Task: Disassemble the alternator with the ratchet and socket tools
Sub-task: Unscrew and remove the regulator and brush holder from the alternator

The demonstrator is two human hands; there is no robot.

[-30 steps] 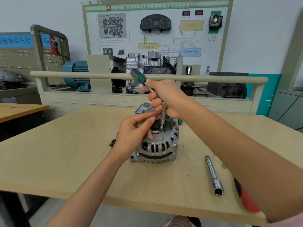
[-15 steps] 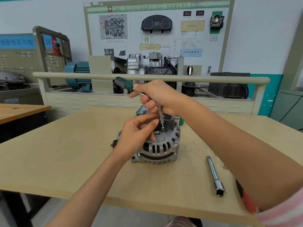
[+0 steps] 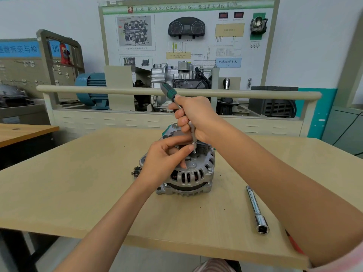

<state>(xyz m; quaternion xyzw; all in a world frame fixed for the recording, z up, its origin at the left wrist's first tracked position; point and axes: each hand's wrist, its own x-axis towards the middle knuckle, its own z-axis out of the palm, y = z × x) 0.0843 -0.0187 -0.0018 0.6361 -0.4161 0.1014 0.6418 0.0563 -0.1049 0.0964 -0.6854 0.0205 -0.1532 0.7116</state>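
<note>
- Alternator (image 3: 191,173) sits mid-table (image 3: 78,193), vented housing toward camera, rear end up.
- Right hand (image 3: 196,116) is wrapped tight around the ratchet (image 3: 170,93); green handle sticks out up-left above the fist, socket (image 3: 194,145) drops straight down onto a fastener on top of the alternator.
- Left hand (image 3: 165,160) rests on the housing's top left, fingers stretched toward the socket, fingertip just beside or touching it; it looks like it steadies rather than grips, but the contact is partly hidden, so hard to be sure.
- Step in hand, by my read: loosening a top fastener.
- To do it well: keep socket square and fully seated on the fastener head, so it doesn't slip and round it.
- Push down lightly through the ratchet head while swinging the handle; short strokes, since the handle sits high and tilted.
- Left hand should brace the housing so the alternator doesn't spin or slide on the table.
- Keep left fingertips out from under the socket.
- Spare extension bar (image 3: 256,209) lies well apart at right on the table, near the right forearm.
- Small dark part (image 3: 135,171) lies just beside the alternator's left side.
</note>
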